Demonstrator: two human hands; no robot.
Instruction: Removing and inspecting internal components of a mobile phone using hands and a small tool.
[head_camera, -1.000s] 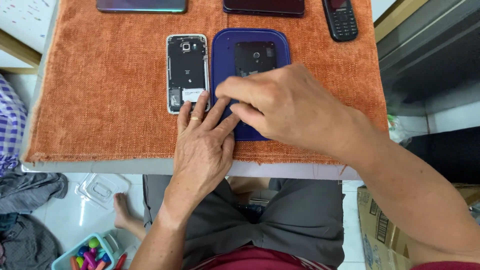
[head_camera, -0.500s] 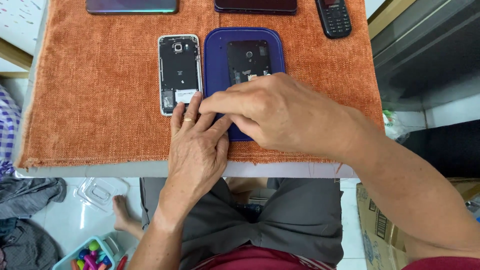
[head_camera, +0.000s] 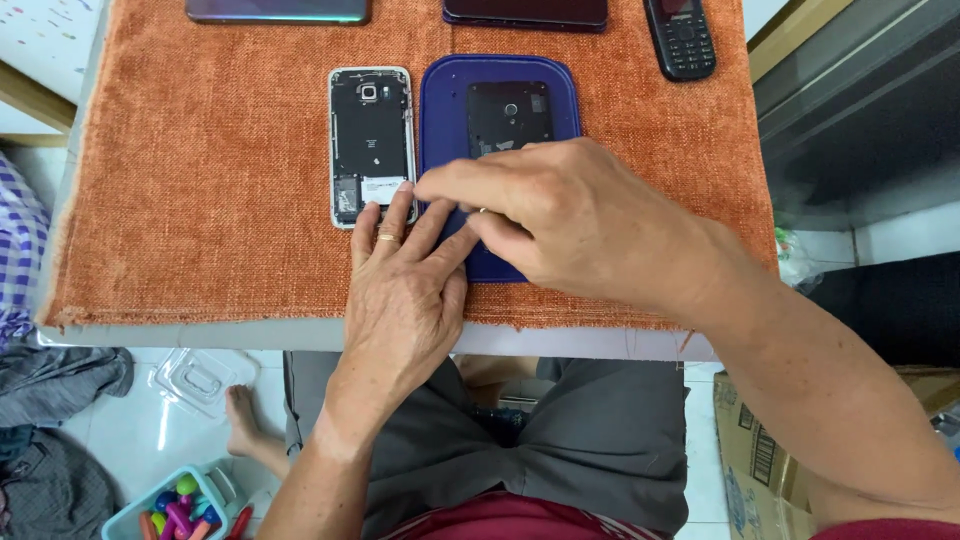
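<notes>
- My right hand (head_camera: 570, 215) covers the blue tray's (head_camera: 445, 110) near end; fingers pinched, what they grip I cannot tell.
- My left hand (head_camera: 405, 290) lies flat, open, touching the tray.
- One opened phone (head_camera: 370, 140) just left of the tray; three more beyond, two cut off.

The right hand (head_camera: 570, 215) covers the bottom half of the blue tray (head_camera: 445, 110), so what its fingertips pinch cannot be seen. Two phones (head_camera: 277, 10) (head_camera: 525, 12) at the top are cut off by the edge. The cardboard box (head_camera: 745, 470) is cut off too.
</notes>
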